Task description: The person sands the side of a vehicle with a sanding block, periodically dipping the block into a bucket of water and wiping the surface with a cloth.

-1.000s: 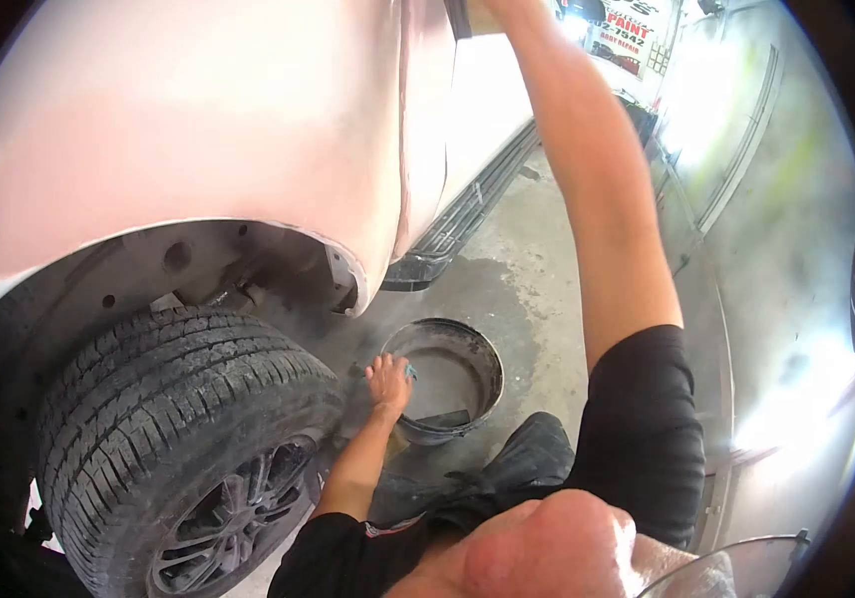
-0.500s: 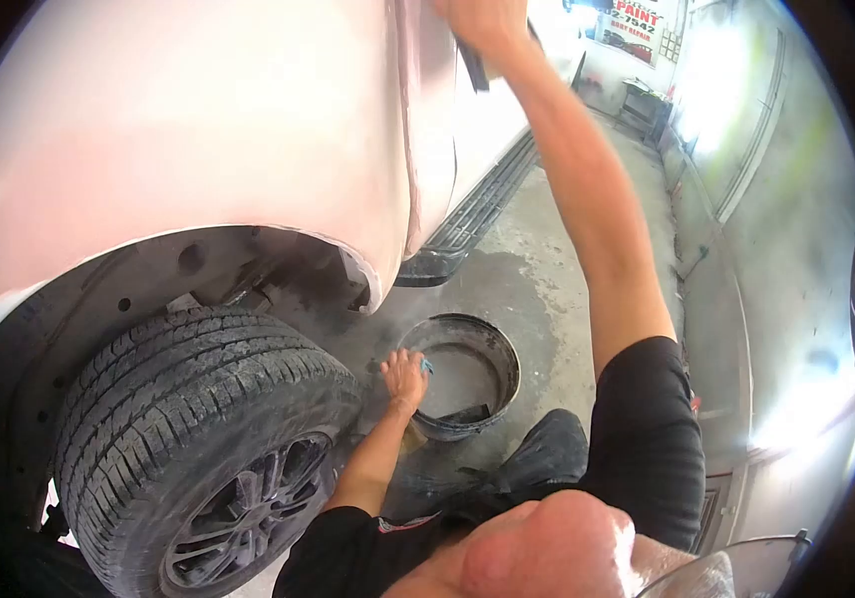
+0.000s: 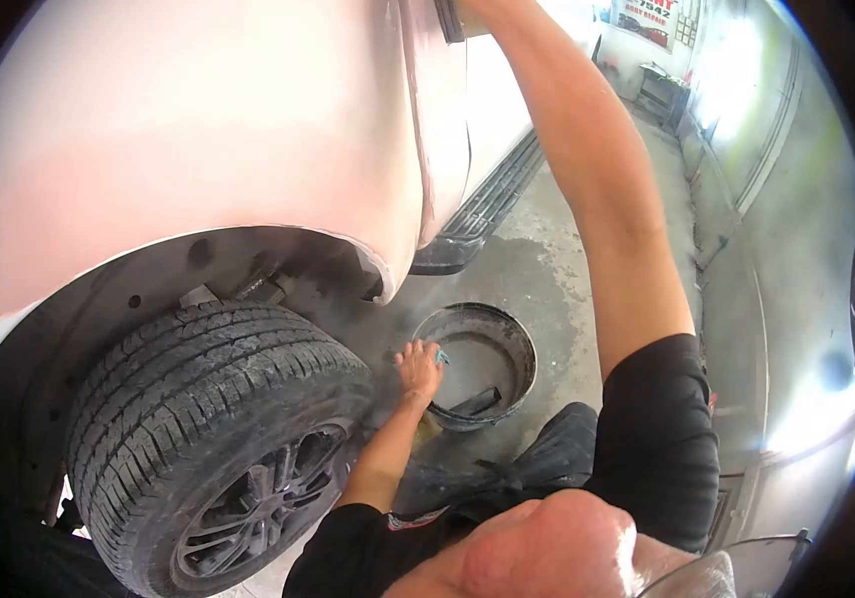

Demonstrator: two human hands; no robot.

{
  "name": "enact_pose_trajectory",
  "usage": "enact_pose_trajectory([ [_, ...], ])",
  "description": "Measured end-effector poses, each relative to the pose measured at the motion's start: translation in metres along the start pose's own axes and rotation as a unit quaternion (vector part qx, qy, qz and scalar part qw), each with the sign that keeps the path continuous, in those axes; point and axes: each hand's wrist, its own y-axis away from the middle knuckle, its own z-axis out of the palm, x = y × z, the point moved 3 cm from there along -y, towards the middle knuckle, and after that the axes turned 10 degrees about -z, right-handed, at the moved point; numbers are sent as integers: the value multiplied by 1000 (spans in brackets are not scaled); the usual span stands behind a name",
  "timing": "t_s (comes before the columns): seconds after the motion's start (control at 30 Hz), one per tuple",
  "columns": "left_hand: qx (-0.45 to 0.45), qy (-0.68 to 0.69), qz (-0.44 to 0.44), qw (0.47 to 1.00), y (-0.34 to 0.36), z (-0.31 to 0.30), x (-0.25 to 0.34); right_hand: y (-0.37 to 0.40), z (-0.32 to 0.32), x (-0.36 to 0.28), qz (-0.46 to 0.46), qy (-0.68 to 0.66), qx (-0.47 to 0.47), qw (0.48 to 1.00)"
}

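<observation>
My right hand, partly cut off by the top edge of the view, is against a dark block on the pale pink and white vehicle panel. Its fingers are mostly out of sight. Low down, my left hand has its fingers spread beside the left rim of a round dark bucket. A small teal thing shows at the thumb side; whether the hand touches it is unclear. Grey liquid and a dark flat piece are in the bucket.
A large tire sits under the wheel arch at the left. A black running board juts out beyond the panel. My bent knee is just below the bucket. A grey wall runs along the right, with a poster farther back.
My right hand and the dark block have moved up and left along the panel. The view has shifted slightly; my left hand stays beside the bucket rim.
</observation>
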Motion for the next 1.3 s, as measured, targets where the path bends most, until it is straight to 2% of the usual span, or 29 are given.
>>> enact_pose_trajectory([
  [0.07,-2,-4,7,1000,1,-2,1,15,-1,-2,17,10,-2,1000],
  [0.17,3,9,12,1000,1,-4,2,136,-7,-36,35,12,-67,997],
  [0.23,-3,23,1,1000,2,1,0,174,-20,-54,87,0,-121,989],
  [0.33,-23,4,4,1000,2,-3,0,117,-22,-31,57,-31,-87,994],
  [0.37,-20,3,4,1000,2,0,1,96,16,5,48,-87,-122,988],
  [0.4,-18,2,3,1000,2,3,1,40,-21,-14,67,-87,-104,988],
  [0.47,-11,-2,2,1000,-4,2,1,1,-33,-13,67,-37,-65,995],
  [0.57,-10,-5,3,1000,0,-4,3,56,-11,-11,2,-65,-12,998],
  [0.6,-6,-4,2,1000,0,1,1,106,-5,-17,9,-34,-13,999],
  [0.63,-1,-4,-1,1000,0,3,1,144,-11,-31,59,-4,-92,994],
  [0.67,-2,3,3,1000,2,1,6,176,-7,-33,9,-34,-57,998],
  [0.73,-4,1,7,1000,5,-9,2,166,-13,-33,42,-31,-81,995],
  [0.8,-10,4,2,1000,1,-6,0,107,-17,-18,20,11,-82,996],
  [0.83,-14,8,-1,1000,0,-3,2,81,9,13,69,-72,-191,976],
  [0.87,-12,9,-1,1000,-1,-1,2,32,-31,-12,59,-55,-100,992],
  [0.93,-6,9,2,1000,-1,-1,1,-12,-29,0,55,-53,-66,995],
  [1.0,-10,7,5,1000,0,-4,1,42,49,36,65,30,-220,973],
  [1.07,-5,6,11,1000,2,-7,2,81,-5,-10,-11,-14,4,1000],
  [1.13,6,5,13,1000,4,-4,2,143,-11,-25,24,-31,-57,998],
  [1.23,-16,14,10,1000,5,-10,2,112,-19,-21,70,-15,-117,990],
  [1.27,-16,12,6,1000,2,-10,3,82,-9,-6,1,-40,-20,999],
  [1.3,-17,10,1,1000,0,-8,3,33,8,13,-89,13,22,996],
])
